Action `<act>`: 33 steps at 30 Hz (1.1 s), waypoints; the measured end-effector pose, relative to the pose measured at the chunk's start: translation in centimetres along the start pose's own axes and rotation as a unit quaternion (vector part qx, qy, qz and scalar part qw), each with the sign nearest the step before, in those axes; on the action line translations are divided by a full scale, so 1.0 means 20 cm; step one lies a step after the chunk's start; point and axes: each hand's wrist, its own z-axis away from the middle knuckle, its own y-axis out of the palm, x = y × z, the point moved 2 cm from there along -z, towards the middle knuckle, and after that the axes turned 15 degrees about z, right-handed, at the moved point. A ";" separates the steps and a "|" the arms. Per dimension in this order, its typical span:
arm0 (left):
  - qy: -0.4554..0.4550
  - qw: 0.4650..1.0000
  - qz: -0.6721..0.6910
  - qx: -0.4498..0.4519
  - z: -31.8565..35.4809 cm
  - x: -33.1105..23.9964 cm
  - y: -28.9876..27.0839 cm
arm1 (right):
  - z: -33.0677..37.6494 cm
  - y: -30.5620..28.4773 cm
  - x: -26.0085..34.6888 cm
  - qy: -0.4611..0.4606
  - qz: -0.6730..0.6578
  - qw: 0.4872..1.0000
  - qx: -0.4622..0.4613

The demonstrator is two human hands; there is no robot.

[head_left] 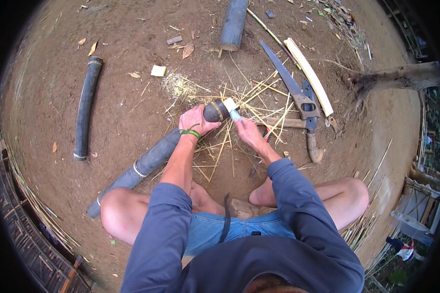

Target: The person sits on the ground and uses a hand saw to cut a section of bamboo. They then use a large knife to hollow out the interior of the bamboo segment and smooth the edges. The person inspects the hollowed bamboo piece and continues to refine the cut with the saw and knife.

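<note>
A thick dark bamboo tube (156, 154) lies slantwise from beside my left knee to the middle of the ground in front of me. Near its far end my left hand (196, 119) is wrapped round it. My right hand (250, 133) is closed on a small tool with a light blue handle (235, 115), at the tube's tip. A pale, squarish piece (230, 104) shows there; whether it belongs to the tube or the tool I cannot tell. Thin bamboo splints (220, 156) lie scattered beneath both hands.
Right of my hands lie a handsaw (286, 73), a large sheathed blade (309, 115) and a split bamboo strip (308, 75). Other dark bamboo tubes lie at the left (88, 110) and far middle (234, 24). Sawdust (181, 88) and a pale block (158, 71) are beyond my left hand.
</note>
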 end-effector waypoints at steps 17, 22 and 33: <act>0.043 0.998 0.026 -0.036 -0.01 0.04 0.02 | 0.13 0.08 0.06 -0.040 0.259 0.946 -0.190; 0.042 0.998 0.036 -0.040 -0.01 0.06 0.03 | 0.08 0.13 0.06 -0.015 0.308 0.946 -0.100; 0.011 0.999 0.045 0.012 -0.04 0.08 -0.02 | 0.06 -0.55 -0.27 0.024 0.359 0.918 -0.170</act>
